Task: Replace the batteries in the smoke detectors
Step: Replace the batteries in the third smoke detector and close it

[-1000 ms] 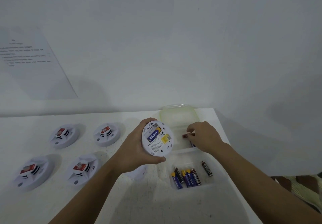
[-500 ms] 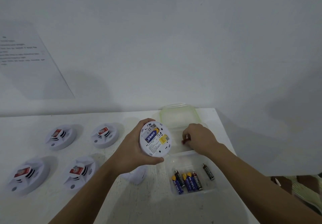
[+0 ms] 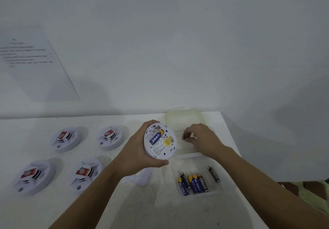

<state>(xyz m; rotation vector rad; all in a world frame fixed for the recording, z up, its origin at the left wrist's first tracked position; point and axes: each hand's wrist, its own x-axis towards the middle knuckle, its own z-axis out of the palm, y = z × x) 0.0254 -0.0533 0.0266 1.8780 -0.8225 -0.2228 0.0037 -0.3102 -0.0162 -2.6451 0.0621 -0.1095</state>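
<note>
My left hand (image 3: pixel 137 153) holds a round white smoke detector (image 3: pixel 159 141) tilted up with its back toward me. A blue and yellow battery (image 3: pixel 156 137) sits in its open bay. My right hand (image 3: pixel 203 140) hovers over a clear plastic box (image 3: pixel 188 148), its fingertips pinched on a small dark battery (image 3: pixel 185 137), mostly hidden by the fingers. A second clear tray (image 3: pixel 199 181) nearer me holds several batteries, blue-yellow and black ones.
Several white smoke detectors with red labels lie on the white table at the left, one of them (image 3: pixel 66 139). A white cover piece (image 3: pixel 143 177) lies under my left wrist. A greenish lid (image 3: pixel 184 117) rests by the wall. The table's right edge (image 3: pixel 231 139) is close.
My right hand stayed over the clear box, its fingers closing around the small battery. The held detector has hardly moved.
</note>
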